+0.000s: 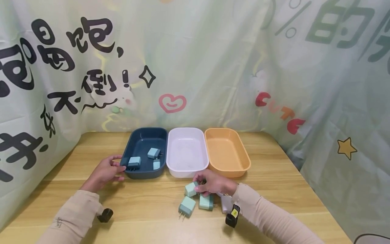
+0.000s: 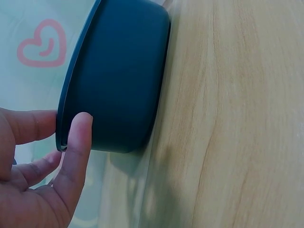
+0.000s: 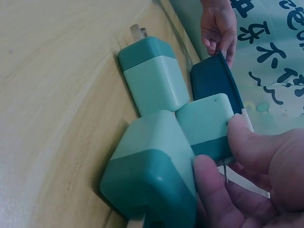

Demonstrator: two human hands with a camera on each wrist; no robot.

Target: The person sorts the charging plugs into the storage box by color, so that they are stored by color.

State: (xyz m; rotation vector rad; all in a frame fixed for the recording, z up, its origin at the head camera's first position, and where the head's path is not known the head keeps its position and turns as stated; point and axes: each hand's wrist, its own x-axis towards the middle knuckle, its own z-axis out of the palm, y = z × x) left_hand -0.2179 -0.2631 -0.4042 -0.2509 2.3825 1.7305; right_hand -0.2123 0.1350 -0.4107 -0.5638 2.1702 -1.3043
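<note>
Right hand point(image 1: 210, 182) pinches a charger point(image 1: 190, 189) on the near side of the white tray point(image 1: 179, 174), pickup seemingly in hand
Left hand point(image 1: 106, 171) grips the blue tray point(image 1: 144, 175) by its rim; next move likely calls for lifting clear of two other chargers point(image 1: 187, 205); some right fingers are hidden, and a partly covered pale block point(image 1: 225, 204) is hard to identify

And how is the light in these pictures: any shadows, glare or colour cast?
Head view: soft light, faint shadows on the table; left wrist: cooler tint, soft-edged shadow near the dark blue tray; right wrist: cooler too, pale sheen on the table at left.
</note>
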